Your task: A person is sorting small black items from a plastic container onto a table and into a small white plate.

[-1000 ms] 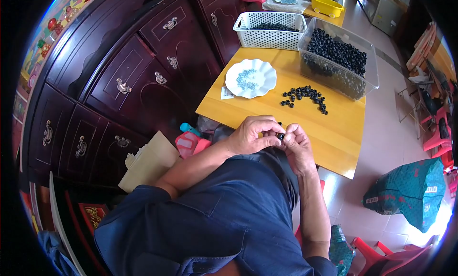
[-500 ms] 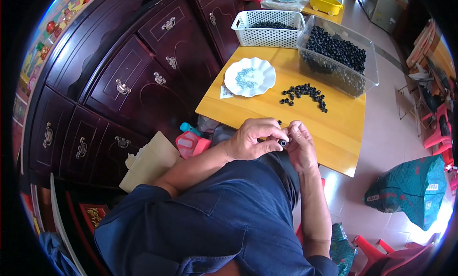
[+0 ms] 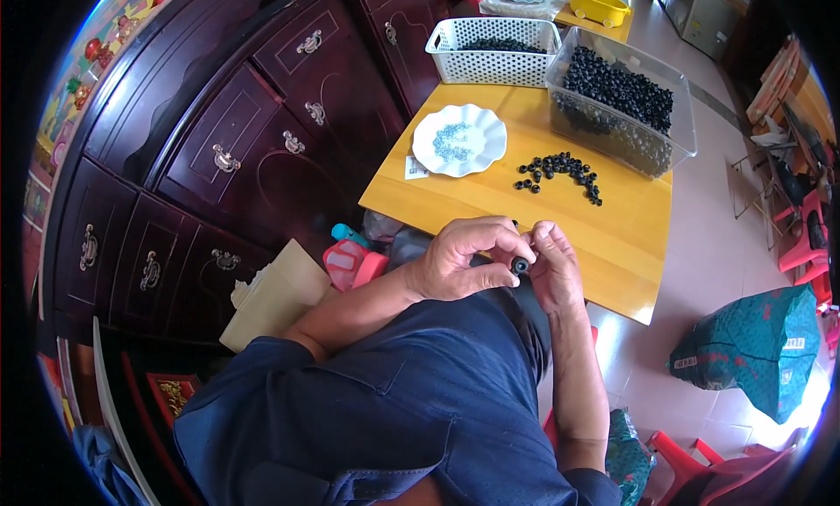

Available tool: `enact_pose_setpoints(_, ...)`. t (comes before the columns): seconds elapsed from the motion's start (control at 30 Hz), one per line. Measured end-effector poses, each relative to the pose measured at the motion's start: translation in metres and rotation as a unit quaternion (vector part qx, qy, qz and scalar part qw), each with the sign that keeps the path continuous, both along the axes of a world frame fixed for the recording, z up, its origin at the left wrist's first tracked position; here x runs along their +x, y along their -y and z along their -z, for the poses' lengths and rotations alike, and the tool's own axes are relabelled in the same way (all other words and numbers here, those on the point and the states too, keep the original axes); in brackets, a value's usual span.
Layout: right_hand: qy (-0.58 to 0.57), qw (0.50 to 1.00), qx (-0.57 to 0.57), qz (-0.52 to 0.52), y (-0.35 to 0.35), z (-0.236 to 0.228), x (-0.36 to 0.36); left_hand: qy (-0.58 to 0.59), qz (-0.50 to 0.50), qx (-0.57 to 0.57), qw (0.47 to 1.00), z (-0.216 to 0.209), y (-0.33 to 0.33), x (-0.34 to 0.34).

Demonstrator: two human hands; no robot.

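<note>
Between the thumb and fingers of my left hand [image 3: 459,259] is a small black ring-shaped part [image 3: 520,265], its hole facing up toward me. Close beside it, my right hand [image 3: 558,274] has thumb and forefinger pinched together; whatever they hold is too small to make out. Both hands are over the near edge of the yellow wooden table [image 3: 608,252]. Beyond them lies a loose scatter of black parts [image 3: 560,167]. Left of that scatter, a white scalloped plate [image 3: 486,147] carries small pale-blue clear pieces.
A clear plastic bin [image 3: 604,143] heaped with black parts stands at the table's far right, beside a white perforated basket [image 3: 490,67] with more. Dark wooden cabinets [image 3: 262,130] line the left. A green sack [image 3: 744,348] sits on the floor at right.
The black part in my left hand has turned so its open end shows more fully. My left thumb has shifted slightly downward; my right hand keeps its pinch in nearly the same place.
</note>
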State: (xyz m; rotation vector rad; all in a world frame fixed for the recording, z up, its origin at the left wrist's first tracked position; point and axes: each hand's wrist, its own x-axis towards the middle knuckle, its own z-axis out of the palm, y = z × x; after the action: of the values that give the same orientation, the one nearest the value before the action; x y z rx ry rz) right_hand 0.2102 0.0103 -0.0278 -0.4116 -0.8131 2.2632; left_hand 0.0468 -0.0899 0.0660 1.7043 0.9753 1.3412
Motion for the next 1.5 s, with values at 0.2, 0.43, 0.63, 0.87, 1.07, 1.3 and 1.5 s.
enact_pose_setpoints(0.2, 0.017, 1.0, -0.008, 0.009, 0.001, -0.002, 0.0, -0.063, 0.001, 0.08, 0.995, -0.002, -0.004, 0.0)
enact_pose_setpoints(0.43, 0.006, 1.0, -0.014, 0.005, -0.001, 0.002, 0.0, -0.071, 0.012, 0.097, 0.993, -0.002, -0.003, 0.0)
enact_pose_setpoints(0.63, 0.012, 1.0, -0.019, 0.006, 0.0, -0.001, 0.001, -0.06, -0.037, 0.051, 0.996, 0.007, -0.005, 0.001)
enact_pose_setpoints(0.87, 0.035, 0.999, -0.029, 0.025, -0.001, 0.003, 0.0, -0.1, -0.05, 0.058, 0.992, 0.015, -0.007, -0.012)
enact_pose_setpoints(1.07, 0.051, 0.998, -0.038, 0.025, -0.002, 0.007, 0.002, -0.083, -0.048, -0.038, 0.995, 0.022, -0.024, -0.024)
enact_pose_setpoints(1.3, 0.094, 0.994, -0.032, 0.046, -0.012, 0.005, 0.01, -0.178, -0.133, -0.029, 0.975, 0.026, -0.092, -0.082)
enact_pose_setpoints(1.5, 0.077, 0.996, -0.045, -0.003, -0.023, 0.003, 0.024, -0.265, -0.188, 0.02, 0.945, -0.002, -0.173, -0.136)
